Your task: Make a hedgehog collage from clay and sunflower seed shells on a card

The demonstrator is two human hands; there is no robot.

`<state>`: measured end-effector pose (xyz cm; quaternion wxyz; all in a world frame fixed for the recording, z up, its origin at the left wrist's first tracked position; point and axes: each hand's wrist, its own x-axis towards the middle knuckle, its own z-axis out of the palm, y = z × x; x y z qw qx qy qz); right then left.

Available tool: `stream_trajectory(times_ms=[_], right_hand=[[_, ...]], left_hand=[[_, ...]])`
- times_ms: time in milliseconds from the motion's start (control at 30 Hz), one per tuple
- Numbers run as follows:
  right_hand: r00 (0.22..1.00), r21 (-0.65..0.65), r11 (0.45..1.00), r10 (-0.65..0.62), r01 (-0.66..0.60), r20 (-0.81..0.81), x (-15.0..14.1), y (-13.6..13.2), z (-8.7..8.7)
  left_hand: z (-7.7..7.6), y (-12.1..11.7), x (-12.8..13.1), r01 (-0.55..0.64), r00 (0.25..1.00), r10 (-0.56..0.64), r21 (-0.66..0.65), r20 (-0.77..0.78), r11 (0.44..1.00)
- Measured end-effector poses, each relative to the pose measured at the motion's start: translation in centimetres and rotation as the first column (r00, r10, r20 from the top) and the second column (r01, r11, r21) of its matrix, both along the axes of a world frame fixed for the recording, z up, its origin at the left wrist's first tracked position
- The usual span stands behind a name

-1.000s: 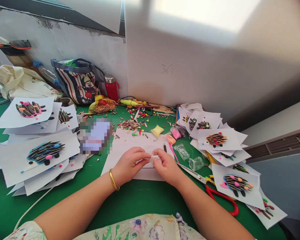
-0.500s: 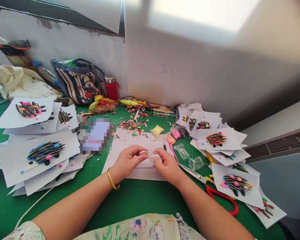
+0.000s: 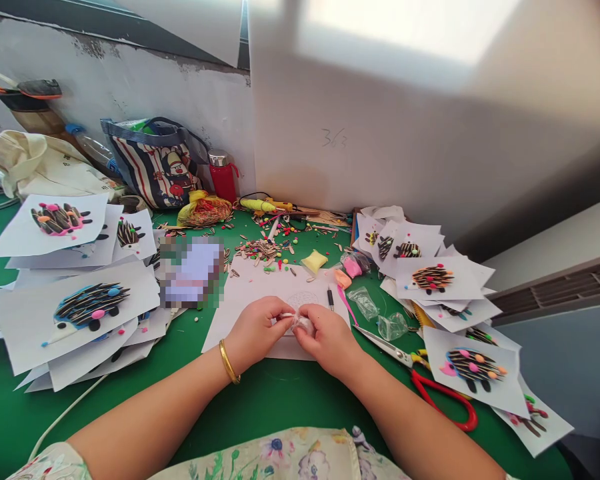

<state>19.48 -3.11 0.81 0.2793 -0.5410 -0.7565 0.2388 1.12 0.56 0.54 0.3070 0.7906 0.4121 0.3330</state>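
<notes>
Both hands meet over a white paper sheet (image 3: 245, 293), around a small clear plastic packet with a white lump inside (image 3: 306, 325), which looks like modelling clay. My left hand (image 3: 257, 333) pinches the packet's left end between thumb and fingertips. Curled round the lump is my right hand (image 3: 333, 340), which partly hides it. Behind the fingers a faint round drawing (image 3: 303, 298) shows on the paper, with a black pen (image 3: 330, 299) lying beside it. A yellow clay packet (image 3: 315, 261), pink clay (image 3: 351, 266) and orange clay (image 3: 342, 279) lie farther back.
Crumpled clear wrappers (image 3: 393, 326) and red-handled scissors (image 3: 445, 393) lie right of the paper. Hedgehog pictures are stacked at left (image 3: 25, 320) and right (image 3: 440, 267). A blurred phone-like screen (image 3: 193, 270), scattered seeds (image 3: 260, 249), a red flask (image 3: 223, 177) and a striped bag (image 3: 147, 167) are behind.
Both hands have come slightly nearer to me and closer together, still holding the packet. More of the pen and the round drawing now shows. The paper has shifted slightly left.
</notes>
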Motion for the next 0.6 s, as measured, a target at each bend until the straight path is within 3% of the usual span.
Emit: stream_trajectory(times_ms=[267,400,600], right_hand=[[0.996,0.073,0.997,0.007,-0.013,0.086,0.25,-0.27,0.18],[0.996,0.092,0.996,-0.014,0.006,0.085,0.3,-0.29,0.54],[0.998,0.016,0.999,-0.051,0.051,-0.025,0.52,-0.04,0.9]], left_hand=[[0.66,-0.07,-0.02,0.092,0.996,-0.093,0.022,0.006,0.995],[0.71,-0.07,-0.03,0.051,0.998,-0.052,0.033,0.021,0.998],[0.92,0.45,-0.36,-0.015,0.988,0.028,-0.089,0.15,0.996]])
